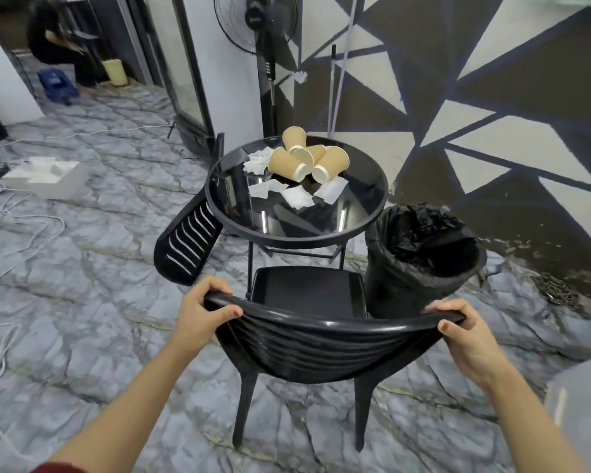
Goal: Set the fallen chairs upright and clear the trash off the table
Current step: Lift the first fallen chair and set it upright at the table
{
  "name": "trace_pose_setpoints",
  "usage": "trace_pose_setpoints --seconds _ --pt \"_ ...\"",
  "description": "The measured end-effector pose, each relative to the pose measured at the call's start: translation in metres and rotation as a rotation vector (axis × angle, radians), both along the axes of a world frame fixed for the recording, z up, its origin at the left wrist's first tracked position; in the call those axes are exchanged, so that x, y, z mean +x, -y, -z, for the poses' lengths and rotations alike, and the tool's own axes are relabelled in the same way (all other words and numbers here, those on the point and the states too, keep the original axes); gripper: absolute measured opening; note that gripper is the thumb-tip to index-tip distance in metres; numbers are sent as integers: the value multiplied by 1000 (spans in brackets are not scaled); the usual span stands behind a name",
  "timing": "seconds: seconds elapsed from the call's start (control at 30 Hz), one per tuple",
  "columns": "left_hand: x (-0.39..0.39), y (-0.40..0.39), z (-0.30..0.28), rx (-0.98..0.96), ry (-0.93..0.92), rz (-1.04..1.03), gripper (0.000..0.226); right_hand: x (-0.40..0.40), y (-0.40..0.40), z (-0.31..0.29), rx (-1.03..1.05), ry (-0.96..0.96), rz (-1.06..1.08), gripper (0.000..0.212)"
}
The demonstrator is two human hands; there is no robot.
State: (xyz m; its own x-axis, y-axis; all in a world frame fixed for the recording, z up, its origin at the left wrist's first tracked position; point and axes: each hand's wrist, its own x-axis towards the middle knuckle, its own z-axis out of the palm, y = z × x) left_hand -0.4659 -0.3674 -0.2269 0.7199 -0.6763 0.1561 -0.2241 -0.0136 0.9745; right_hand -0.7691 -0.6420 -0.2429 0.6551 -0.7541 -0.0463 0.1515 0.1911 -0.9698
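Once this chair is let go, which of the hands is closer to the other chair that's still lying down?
Probably the left hand. The fallen chair lies left of the table, on that side. The right hand grips the upright chair near the trash bin.

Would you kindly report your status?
Left hand, right hand gripping near chair, upright. Second chair down by table. Cups, napkins uncleared.

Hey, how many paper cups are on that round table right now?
4 tan paper cups, clustered at the far side of the round black glass table: one at the back, one front-left, one middle, one right. The pile could hide another.
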Motion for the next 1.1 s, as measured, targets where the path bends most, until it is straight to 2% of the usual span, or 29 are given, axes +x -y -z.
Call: trace_pose_setpoints --seconds 0.03,0.13,0.27,0.43,0.53,0.67,0.8,0.9,0.97,1.03,1.1 --pt "2 -7 3 9 -16 -20 49 5 -5 -5 -3 -28 -27 17" --pt "3 -27 15 27 -50 -41 42 7 -15 -1 -15 -95 -21 49" --pt "-6 -30 17 4 -83 -55 34 7 -22 -3 -10 -35 29 52" --pt "-21 -24 19 -17 -65 -122 46 11 -11 -9 8 22 28 48" --pt "-23 -21 22 -32 -71 -158 47 15 -1 -15 31 34 -14 34" --pt "-30 -15 27 -59 -83 -190 46 13 11 -20 11 15 -36 49" --pt "-34 -13 25 -67 -102 -138 47 0 14 -14 10 -5 -39 50" --pt "-29 -12 19 -45 -106 -80 48 -6 6 -6 40 20 -40 32" --pt "-23 -10 12 -19 -97 -36 54 -7 -1 -4 53 45 -16 23" --pt "-17 -8 7 6 -72 -12 68 -7 -4 -1 44 58 15 34" --pt "-12 -8 5 19 -64 -6 76 -7 -7 0 46 74 29 28"
